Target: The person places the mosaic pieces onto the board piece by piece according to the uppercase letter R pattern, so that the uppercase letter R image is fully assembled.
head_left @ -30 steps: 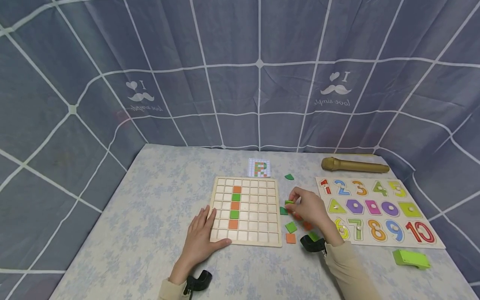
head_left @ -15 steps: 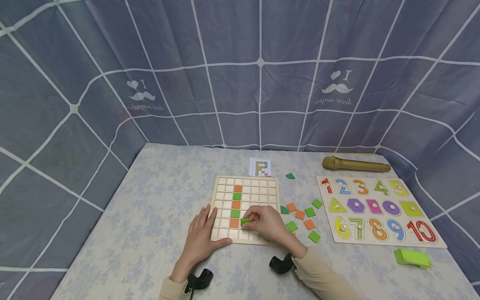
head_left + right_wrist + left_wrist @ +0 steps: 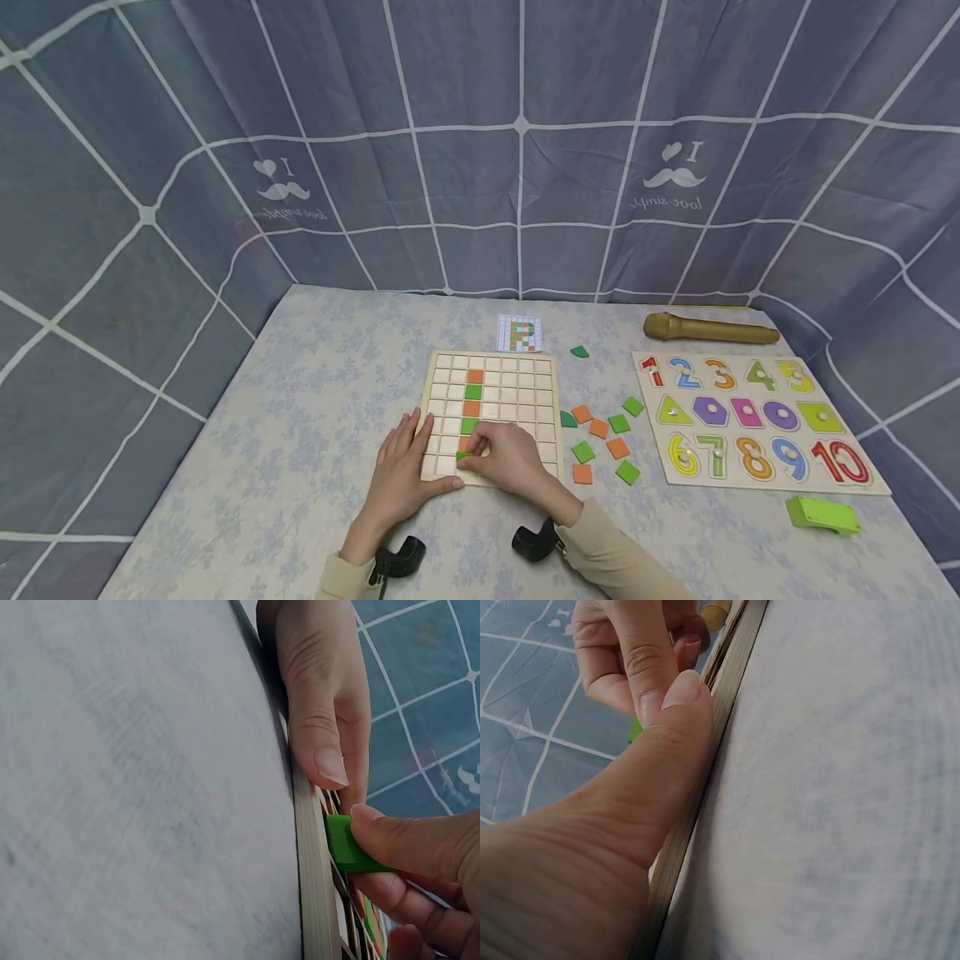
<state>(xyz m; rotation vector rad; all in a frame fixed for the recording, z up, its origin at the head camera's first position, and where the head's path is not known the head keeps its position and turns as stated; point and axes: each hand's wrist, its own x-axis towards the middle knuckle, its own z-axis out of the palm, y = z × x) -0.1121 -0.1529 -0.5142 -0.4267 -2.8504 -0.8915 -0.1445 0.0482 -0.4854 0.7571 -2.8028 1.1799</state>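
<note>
A wooden grid board (image 3: pixel 528 400) lies on the table with a column of orange and green square tiles in it. My left hand (image 3: pixel 405 462) rests at the board's near left corner, fingers along its left side and thumb at the front edge. Between thumb and fingers, my right hand (image 3: pixel 510 457) pinches a green square tile (image 3: pixel 345 846). It holds this tile, tilted, over the cell at the near end of the column. The right fingers partly cover the lowest orange tile. In the left wrist view the two thumbs appear close together, with only a corner of green showing.
Several loose green and orange tiles (image 3: pixel 617 448) lie right of the board. Behind it is a small pattern card (image 3: pixel 519 333). Farther right are a number puzzle board (image 3: pixel 697 479), a gold microphone (image 3: pixel 712 331) and a bright green block (image 3: pixel 823 515).
My right hand has carried the green tile from the loose tiles leftward over the board, then down to the near end of the column. My left hand has stayed in place.
</note>
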